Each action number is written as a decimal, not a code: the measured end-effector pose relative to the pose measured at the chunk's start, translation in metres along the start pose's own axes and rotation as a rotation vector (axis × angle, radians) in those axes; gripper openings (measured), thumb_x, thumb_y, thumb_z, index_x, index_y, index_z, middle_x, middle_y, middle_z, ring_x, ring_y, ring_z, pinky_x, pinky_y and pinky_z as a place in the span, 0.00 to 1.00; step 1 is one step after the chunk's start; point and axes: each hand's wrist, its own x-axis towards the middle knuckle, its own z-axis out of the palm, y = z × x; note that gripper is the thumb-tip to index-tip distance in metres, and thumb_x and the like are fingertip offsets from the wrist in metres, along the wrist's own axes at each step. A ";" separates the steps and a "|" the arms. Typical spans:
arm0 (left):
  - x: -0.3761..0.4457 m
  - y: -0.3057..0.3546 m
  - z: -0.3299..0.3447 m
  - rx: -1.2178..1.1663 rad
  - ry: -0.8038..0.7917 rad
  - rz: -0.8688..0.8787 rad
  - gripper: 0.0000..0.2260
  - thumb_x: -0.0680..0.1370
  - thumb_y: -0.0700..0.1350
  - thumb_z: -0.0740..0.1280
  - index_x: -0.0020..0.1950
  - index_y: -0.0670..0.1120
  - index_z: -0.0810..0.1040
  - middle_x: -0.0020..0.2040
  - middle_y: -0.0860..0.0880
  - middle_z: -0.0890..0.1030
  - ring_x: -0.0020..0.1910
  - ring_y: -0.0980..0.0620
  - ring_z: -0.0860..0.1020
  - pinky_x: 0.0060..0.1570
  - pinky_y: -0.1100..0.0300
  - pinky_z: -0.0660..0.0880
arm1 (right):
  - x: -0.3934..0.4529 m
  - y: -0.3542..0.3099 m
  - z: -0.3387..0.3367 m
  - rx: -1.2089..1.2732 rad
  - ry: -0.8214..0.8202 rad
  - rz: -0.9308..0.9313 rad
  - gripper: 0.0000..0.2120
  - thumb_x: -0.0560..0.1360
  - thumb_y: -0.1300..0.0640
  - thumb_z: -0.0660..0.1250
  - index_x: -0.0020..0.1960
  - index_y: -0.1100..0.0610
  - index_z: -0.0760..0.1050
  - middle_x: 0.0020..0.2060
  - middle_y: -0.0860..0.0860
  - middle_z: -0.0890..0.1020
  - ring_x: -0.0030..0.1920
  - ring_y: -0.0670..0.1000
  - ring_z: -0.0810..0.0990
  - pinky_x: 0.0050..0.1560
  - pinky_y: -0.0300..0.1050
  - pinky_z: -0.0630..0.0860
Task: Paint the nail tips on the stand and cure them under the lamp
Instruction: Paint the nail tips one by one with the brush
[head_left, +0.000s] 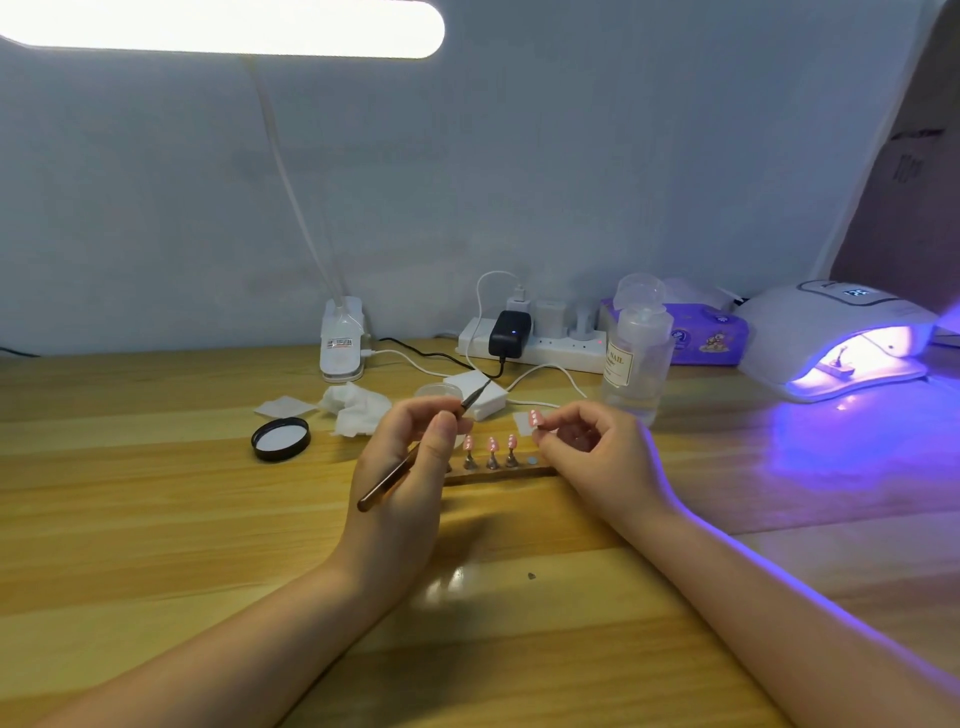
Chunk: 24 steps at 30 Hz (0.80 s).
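On the pale wooden desk (156, 519): white dome curing lamp (831, 338), glowing violet, far right; clear plastic bottle (636, 358) lettered "NAIL"; long wooden stand (498, 474) lying left-right, three pink tips upright; left hand (400, 467) gripping a thin brush (415, 457), bristles pointing away-right; right hand (592, 447) pinching one pink nail tip (534, 419).

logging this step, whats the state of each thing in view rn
left hand: grips brush
brush: held, tip raised
right hand: pinches one nail tip
nail tip: lifted off stand
stand: three tips mounted, one spot bare
curing lamp: on, glowing purple
bottle: cap flipped open
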 end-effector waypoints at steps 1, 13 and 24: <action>0.000 0.000 0.000 -0.004 0.003 -0.007 0.13 0.78 0.50 0.62 0.57 0.45 0.78 0.50 0.51 0.83 0.51 0.62 0.80 0.46 0.74 0.72 | 0.001 0.001 0.000 -0.021 -0.005 -0.001 0.03 0.71 0.52 0.73 0.39 0.49 0.81 0.27 0.44 0.74 0.29 0.41 0.69 0.34 0.40 0.68; 0.001 0.001 0.001 -0.043 -0.022 -0.057 0.15 0.75 0.52 0.62 0.57 0.46 0.77 0.51 0.50 0.82 0.51 0.62 0.80 0.45 0.73 0.73 | 0.005 0.007 -0.002 -0.227 -0.068 0.103 0.06 0.66 0.47 0.77 0.38 0.48 0.83 0.26 0.43 0.72 0.29 0.41 0.69 0.31 0.36 0.63; 0.002 0.000 0.000 -0.054 -0.023 -0.094 0.14 0.75 0.53 0.62 0.57 0.49 0.77 0.52 0.52 0.83 0.52 0.62 0.80 0.46 0.70 0.75 | 0.005 0.007 -0.007 -0.196 -0.139 0.069 0.05 0.69 0.48 0.75 0.37 0.49 0.83 0.26 0.43 0.76 0.29 0.39 0.70 0.33 0.35 0.66</action>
